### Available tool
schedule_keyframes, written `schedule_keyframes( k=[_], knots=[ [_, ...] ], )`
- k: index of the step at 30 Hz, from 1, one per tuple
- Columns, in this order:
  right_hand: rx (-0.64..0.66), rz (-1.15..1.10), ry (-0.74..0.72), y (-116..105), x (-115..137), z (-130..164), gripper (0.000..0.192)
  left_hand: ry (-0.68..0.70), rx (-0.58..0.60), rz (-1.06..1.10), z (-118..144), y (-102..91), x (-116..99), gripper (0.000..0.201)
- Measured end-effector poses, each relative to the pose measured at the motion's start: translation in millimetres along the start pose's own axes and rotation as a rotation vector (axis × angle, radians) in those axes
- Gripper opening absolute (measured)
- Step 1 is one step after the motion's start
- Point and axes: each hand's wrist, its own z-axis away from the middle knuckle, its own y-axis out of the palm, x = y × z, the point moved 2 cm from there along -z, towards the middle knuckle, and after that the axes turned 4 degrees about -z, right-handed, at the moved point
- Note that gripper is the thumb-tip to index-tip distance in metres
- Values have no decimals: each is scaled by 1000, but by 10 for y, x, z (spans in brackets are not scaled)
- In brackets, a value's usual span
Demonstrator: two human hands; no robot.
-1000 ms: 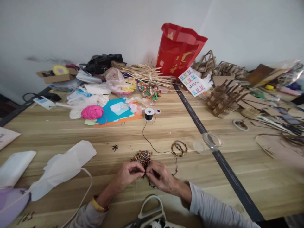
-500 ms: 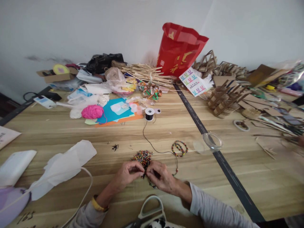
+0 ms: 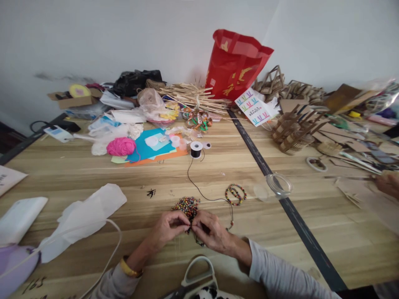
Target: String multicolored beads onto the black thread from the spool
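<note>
While your left hand (image 3: 166, 228) and right hand (image 3: 215, 234) are sitting fingertip to fingertip at the near edge of the multicoloured bead pile (image 3: 185, 205), you're pressing thumb against forefinger on both; whatever you're pinching is too small to tell. Dark beaded strand (image 3: 199, 242) is showing under your right hand. Black cord (image 3: 207, 199) is running off the spool (image 3: 195, 150), curving past the pile, dropping to a few beads (image 3: 231, 225) by your right wrist. Two beaded rings (image 3: 236, 203) are overlapping on the surface (image 3: 149, 174), right of the pile. Pale-handled scissors (image 3: 186, 281) are lying nearer you than both hands. White sheet (image 3: 84, 220) is lying left of your left hand. At the right edge, another person's hand (image 3: 389, 182) is holding a thin strip (image 3: 349, 177).
</note>
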Motion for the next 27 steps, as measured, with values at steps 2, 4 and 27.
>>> schedule_keyframes(
  k=[2,4,27],
  knots=[
    [-3,2,-5,2,-5,1,12,12,4,3,2,-1,5,12],
    [-7,5,-7,2,-4,-1,13,22,0,-4,7,-1,7,12],
    [-41,-9,-22,16,-13,-14,15,38,-1,6,2,20,-34,11]
  ],
)
